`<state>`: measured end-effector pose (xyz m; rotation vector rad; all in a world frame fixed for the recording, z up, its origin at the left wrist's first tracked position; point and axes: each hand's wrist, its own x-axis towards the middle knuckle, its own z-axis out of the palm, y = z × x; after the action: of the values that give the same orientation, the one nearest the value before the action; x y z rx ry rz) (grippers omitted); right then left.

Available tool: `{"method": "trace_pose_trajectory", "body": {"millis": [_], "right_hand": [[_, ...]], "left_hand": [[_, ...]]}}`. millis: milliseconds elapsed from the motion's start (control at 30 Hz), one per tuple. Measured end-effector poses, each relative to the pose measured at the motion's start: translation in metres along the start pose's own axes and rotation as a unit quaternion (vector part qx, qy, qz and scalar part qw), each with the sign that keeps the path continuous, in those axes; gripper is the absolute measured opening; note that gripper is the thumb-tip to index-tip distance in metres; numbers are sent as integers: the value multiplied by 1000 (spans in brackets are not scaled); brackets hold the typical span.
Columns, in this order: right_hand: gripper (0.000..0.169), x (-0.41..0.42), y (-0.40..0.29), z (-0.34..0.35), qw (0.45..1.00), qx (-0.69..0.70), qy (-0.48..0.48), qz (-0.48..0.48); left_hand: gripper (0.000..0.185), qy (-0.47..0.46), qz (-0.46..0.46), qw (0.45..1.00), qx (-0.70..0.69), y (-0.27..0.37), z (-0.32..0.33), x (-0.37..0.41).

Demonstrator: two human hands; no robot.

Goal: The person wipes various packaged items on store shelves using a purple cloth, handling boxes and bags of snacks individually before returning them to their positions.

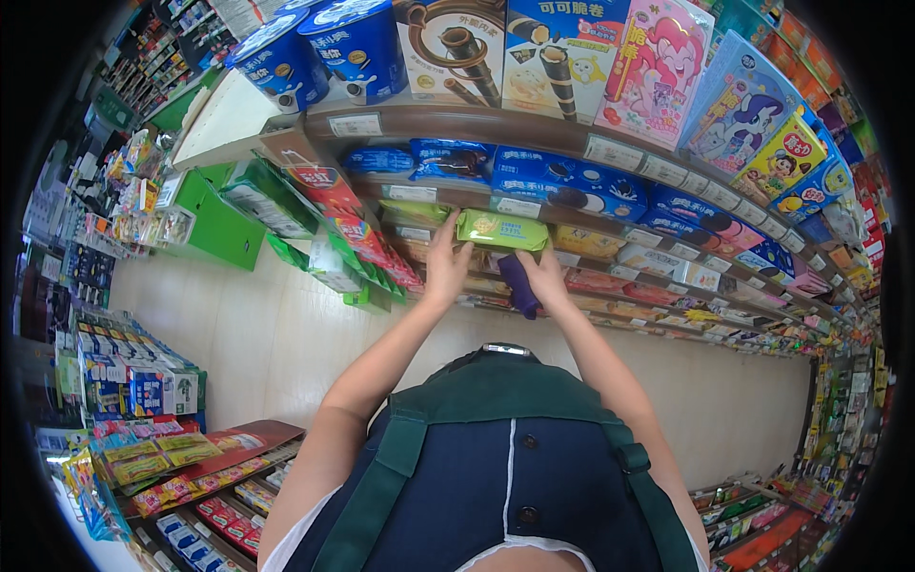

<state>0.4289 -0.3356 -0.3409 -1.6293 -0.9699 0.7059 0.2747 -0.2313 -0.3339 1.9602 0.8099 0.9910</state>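
A light green biscuit packet sits at the front of a shelf, level with my two hands. My left hand grips its left end, thumb at the lower front edge and fingers along the side. At the right end, the fingertips of my right hand touch the packet. A dark purple cloth is held in my right hand and hangs down below the packet. Left of the packet lies another green packet, partly behind my left fingers. A yellow packet stands to the right.
Blue Oreo boxes fill the shelf just above. Tall wafer-roll boxes and blue tubs stand on top. Red candy bags hang at the shelf's left end. Behind me are lower candy racks on a pale floor.
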Motion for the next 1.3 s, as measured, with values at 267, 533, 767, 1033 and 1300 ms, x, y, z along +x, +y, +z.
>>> {"method": "trace_pose_trajectory", "body": {"millis": [267,533,767,1033,1300], "right_hand": [[55,19,26,13,998,-24,40,29],[59,45,29,14,991,-95,86,46],[73,56,32,13,987,-124,40,90],[55,2,14,18,981,111,118,106],[39,-66,2,-2,855,402,145,292]], "left_hand": [[57,24,-36,998,-36,-23,23,-2],[68,-14,-34,999,2,-39,40,10],[65,-70,-87,993,-28,-47,40,10],[63,-121,-114,980,-110,-12,23,-15],[54,-335,-135,915,-179,25,40,-62]]}}
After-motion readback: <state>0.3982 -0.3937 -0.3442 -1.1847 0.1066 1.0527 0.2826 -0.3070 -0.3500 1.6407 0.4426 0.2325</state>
